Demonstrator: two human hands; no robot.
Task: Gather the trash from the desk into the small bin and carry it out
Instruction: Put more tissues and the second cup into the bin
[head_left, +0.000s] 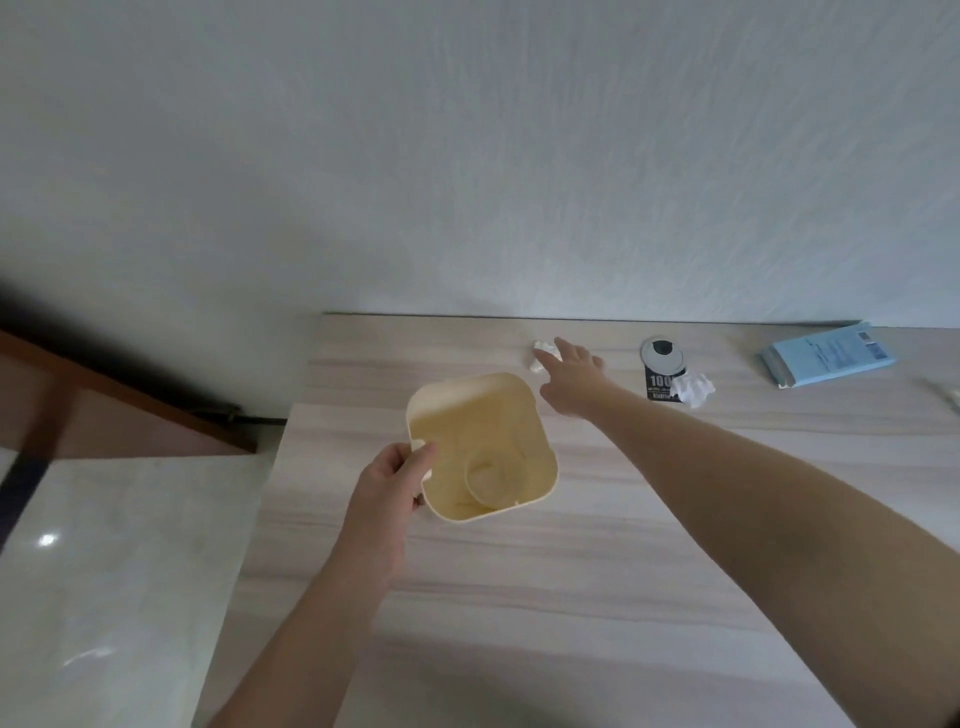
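A small cream-yellow bin (524, 415) with a squarish rim is held over the left part of the wooden desk (571, 571); my left hand (387, 480) grips its near-left rim. Inside it lies a round pale item, a cup or lid. My right hand (571, 374) stretches out toward the back of the desk, fingers spread, fingertips at a crumpled white tissue (540, 351) near the wall. It holds nothing. A second crumpled white tissue (693, 391) lies further right, on a small black printed wrapper (657, 387).
A round grey cable grommet (662, 352) sits in the desk by the wall. A light-blue flat packet (826, 358) lies at the back right. White wall behind; glossy tiled floor and a brown wooden edge to the left.
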